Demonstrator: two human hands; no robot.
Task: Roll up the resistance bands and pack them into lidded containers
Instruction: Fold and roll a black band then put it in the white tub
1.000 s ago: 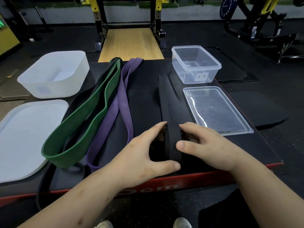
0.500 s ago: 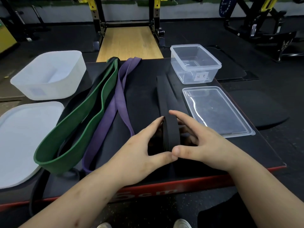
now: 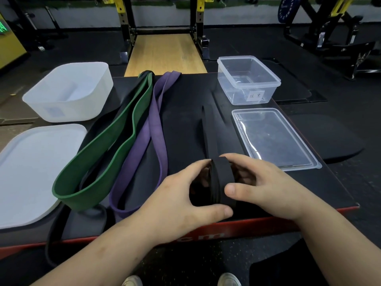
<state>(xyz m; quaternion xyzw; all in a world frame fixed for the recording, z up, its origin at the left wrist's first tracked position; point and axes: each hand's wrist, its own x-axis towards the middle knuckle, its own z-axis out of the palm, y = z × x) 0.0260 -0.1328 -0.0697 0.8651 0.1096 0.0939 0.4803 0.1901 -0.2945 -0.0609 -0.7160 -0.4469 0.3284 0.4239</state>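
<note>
— Head view: what am I holding?
— My left hand (image 3: pixel 185 195) and right hand (image 3: pixel 266 184) are both curled round the black band (image 3: pixel 222 178). It's partly rolled, near the front edge of the black platform (image 3: pixel 185 104), and its loose tail runs away from me.
— And the rest?
— The green band (image 3: pixel 99 162) and purple band (image 3: pixel 156 129) lie unrolled to the left. The clear container (image 3: pixel 247 79) stands far right, with the clear lid (image 3: pixel 274 139) just in front. The white tub (image 3: pixel 70 91) and white lid (image 3: pixel 31 172) sit on the left.

Black band roll (image 3: pixel 222 180) slightly fatter
</note>
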